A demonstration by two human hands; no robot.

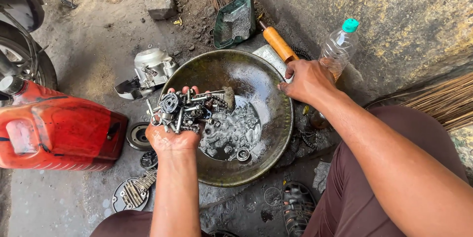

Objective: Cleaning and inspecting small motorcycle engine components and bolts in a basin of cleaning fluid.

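My left hand (170, 136) is cupped palm up and holds a heap of wet metal parts (189, 109): bolts, a small gear, a piece of chain. It hovers over the left rim of a round, dark metal pan (276, 94) on the ground. A shallow pool of dirty liquid with a few loose small parts (231, 136) lies in the pan's bottom. My right hand (306, 80) grips the pan's far right rim, fingers curled over the edge.
A red fuel can (54, 131) lies at the left by a tyre (29, 55). An engine cover (150, 69), clutch plates (132, 192) and a round disc (138, 136) lie beside the pan. A plastic bottle (340, 45), a wooden-handled tool (278, 42) and a green dustpan (235, 20) stand beyond. My sandalled foot (295, 207) rests below.
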